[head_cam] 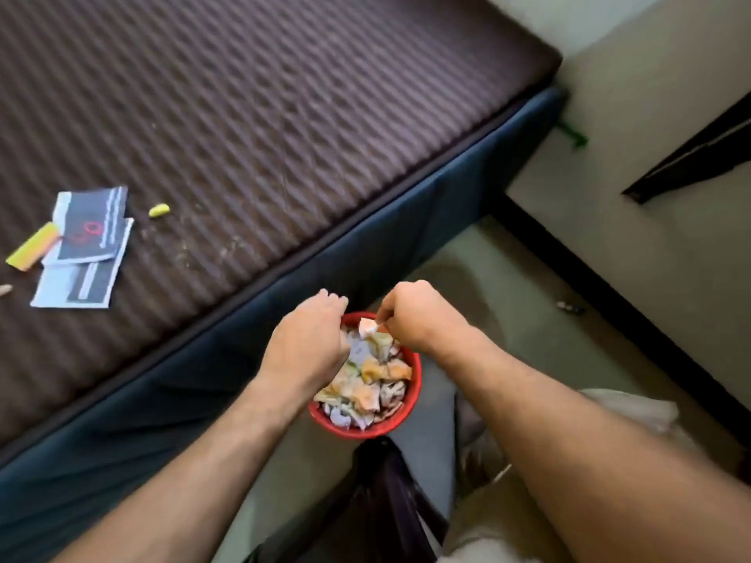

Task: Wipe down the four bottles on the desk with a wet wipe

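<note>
While both hands hang over a full red bin [411, 361], the right hand [418, 314] pinches a small white wipe [367, 327]

Left hand [313, 339] is loosely curled, fingers bent down, and what it holds, if anything, cannot be told; the wipe sits just above the crumpled paper heaped in the bin, which stands on the floor beside a brown ribbed mattress [252, 115] bearing some leaflets [87, 245]

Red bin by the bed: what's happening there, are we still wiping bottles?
No bottles are in view. Both hands hover over the red bin, which is full of crumpled paper and wrappers. The right hand pinches a small white scrap above the heap; whether it is the wipe is unclear. The left hand looks loosely curled and empty.
</note>
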`<state>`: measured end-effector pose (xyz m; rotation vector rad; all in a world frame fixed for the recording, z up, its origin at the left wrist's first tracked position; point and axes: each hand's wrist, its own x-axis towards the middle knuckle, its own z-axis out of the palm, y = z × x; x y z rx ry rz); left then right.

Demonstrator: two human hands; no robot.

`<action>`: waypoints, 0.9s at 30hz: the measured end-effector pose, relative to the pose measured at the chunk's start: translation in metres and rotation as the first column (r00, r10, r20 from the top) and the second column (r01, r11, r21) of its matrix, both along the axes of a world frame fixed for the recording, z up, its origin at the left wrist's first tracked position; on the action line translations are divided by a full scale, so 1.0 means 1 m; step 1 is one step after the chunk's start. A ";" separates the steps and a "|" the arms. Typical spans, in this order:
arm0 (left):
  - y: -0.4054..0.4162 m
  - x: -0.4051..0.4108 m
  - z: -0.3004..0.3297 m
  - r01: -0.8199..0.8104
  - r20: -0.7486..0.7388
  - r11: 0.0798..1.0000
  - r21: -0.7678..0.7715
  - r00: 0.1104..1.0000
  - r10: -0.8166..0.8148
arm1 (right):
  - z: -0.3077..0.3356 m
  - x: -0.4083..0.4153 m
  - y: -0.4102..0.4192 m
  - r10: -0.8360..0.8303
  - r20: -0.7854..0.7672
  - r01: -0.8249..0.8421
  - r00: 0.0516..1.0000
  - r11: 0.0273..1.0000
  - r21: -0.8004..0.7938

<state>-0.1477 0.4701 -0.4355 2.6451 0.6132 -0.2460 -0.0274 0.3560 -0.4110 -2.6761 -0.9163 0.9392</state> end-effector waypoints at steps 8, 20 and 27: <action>0.001 -0.024 -0.071 -0.041 -0.166 0.995 -0.090 0.986 0.026 | -0.089 -0.002 0.024 0.083 -0.133 -0.100 0.988 0.987 -0.126; 0.003 -0.017 -0.090 -0.092 -0.276 0.990 -0.103 0.959 0.061 | -0.108 0.004 0.014 0.054 -0.301 -0.126 0.952 0.966 -0.227; -0.005 -0.006 -0.054 -0.085 -0.260 0.996 -0.009 0.962 0.080 | -0.054 0.000 0.011 0.096 -0.169 -0.114 0.981 0.988 -0.103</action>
